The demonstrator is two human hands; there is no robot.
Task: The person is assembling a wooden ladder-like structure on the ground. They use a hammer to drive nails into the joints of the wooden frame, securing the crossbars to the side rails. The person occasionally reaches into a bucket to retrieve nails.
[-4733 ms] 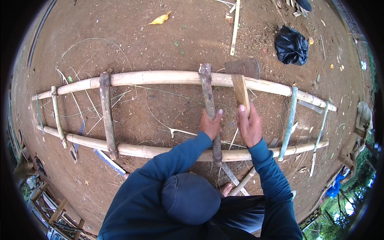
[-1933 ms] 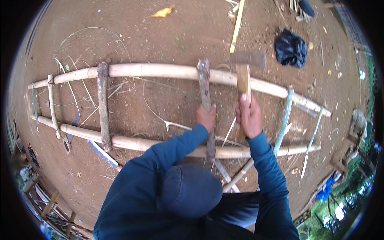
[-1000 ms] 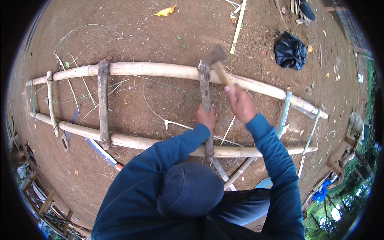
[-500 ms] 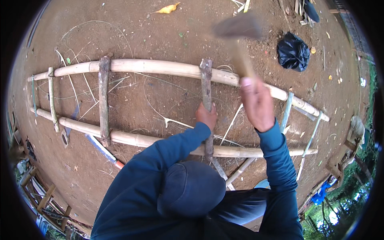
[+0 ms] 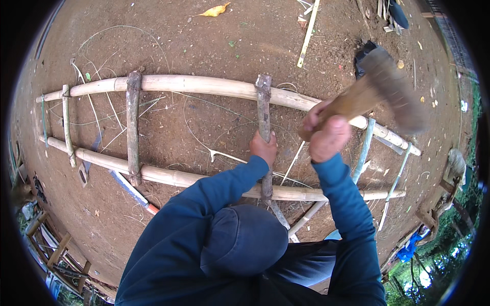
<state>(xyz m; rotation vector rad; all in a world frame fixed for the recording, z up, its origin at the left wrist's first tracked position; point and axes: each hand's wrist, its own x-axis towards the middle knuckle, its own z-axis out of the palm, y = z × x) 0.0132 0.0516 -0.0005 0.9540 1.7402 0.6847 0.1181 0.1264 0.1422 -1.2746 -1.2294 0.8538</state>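
Poles (image 5: 209,85) of pale bamboo, two of them, stretch across brown soil (image 5: 214,46), bridged by crosswise sticks (image 5: 132,127). The person's left hand (image 5: 263,148) is closed around the middle of a bark-covered stick (image 5: 264,115) lying across both poles. To its right, the right hand (image 5: 329,133), fingers wrapped around the wooden handle (image 5: 354,101), holds up a hatchet (image 5: 376,87), its blurred head partly hiding a black bag (image 5: 362,53).

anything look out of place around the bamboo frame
Slightly untidy: loose pale strips lie strewn inside the bamboo frame, and a blue-bladed, saw-like tool lies beside the near pole, where it could be stepped on. No obvious damage shows.
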